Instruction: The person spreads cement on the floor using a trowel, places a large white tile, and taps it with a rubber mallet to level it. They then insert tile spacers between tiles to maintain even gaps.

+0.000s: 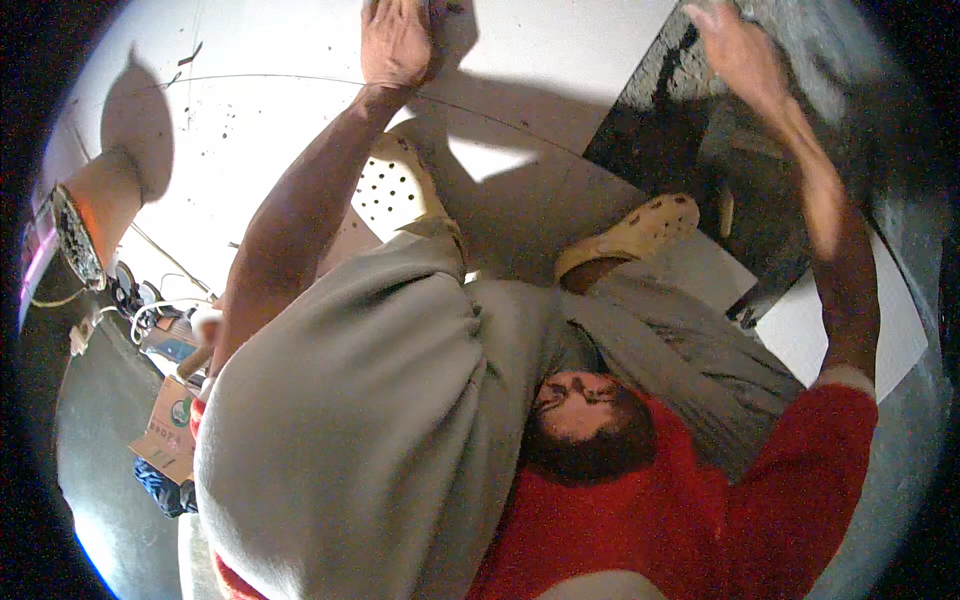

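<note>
My left hand (397, 45) rests over a large white sheet or board (270, 120), back of the hand up, its fingers cut off by the top edge. Beneath the wrist a thin dark line (300, 77) crosses the white surface in a bow. My right hand (742, 60) is stretched forward near the board's right side, over rough, grey-speckled ground (665, 75). Its thumb side points away from the other fingers, which run partly out of view. Nothing shows in this hand.
My feet, in yellow perforated clogs (400, 185), stand at the board's near edge. Left lie an orange-and-pale cone-shaped thing (100, 215) with a crusted rim, white cables (160, 305) and a cardboard box (165, 430). A white textured panel (895, 310) lies under my right arm.
</note>
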### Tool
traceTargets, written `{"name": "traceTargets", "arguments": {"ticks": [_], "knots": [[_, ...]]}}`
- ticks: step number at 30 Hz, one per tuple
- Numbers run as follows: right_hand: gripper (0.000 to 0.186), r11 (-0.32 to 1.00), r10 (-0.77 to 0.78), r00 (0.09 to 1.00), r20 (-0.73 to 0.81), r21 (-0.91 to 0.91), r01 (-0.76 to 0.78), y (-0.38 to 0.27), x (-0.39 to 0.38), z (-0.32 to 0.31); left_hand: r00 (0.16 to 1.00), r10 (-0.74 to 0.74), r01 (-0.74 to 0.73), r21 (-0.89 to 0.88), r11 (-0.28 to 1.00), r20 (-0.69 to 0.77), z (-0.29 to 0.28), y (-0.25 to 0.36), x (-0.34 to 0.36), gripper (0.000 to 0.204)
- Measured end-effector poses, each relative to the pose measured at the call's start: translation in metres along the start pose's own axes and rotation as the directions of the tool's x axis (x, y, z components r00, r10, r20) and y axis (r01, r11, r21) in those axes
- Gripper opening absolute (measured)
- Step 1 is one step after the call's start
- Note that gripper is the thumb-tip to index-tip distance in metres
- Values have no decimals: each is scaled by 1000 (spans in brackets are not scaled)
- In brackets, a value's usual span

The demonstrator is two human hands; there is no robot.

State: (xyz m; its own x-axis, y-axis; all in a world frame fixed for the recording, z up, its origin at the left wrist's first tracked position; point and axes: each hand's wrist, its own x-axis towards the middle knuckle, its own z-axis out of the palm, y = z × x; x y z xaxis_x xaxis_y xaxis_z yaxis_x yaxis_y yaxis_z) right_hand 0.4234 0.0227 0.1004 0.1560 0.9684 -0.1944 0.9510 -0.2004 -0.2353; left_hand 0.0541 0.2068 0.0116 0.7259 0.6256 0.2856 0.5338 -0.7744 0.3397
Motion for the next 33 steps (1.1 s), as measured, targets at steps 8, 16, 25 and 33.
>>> {"name": "traceTargets", "arguments": {"ticks": [8,16,25,33], "knots": [[33,757,-634,772,-36,-230,611,-14,-8,-4,999,34,-35,28,999,31,-3,2,4,46],[35,999,-40,999,11,-29,40,-22,7,-23,999,-3,3,3,1000,-44,5,5,10,46],[35,890,424,900,100,-229,-394,-37,9,-21,971,-197,221,-194,956,135,2,0,12,61],[40,954,279,941,-191,-61,-295,6,-19,25,885,-386,393,-861,322,260,-2,21,4,49]]}}
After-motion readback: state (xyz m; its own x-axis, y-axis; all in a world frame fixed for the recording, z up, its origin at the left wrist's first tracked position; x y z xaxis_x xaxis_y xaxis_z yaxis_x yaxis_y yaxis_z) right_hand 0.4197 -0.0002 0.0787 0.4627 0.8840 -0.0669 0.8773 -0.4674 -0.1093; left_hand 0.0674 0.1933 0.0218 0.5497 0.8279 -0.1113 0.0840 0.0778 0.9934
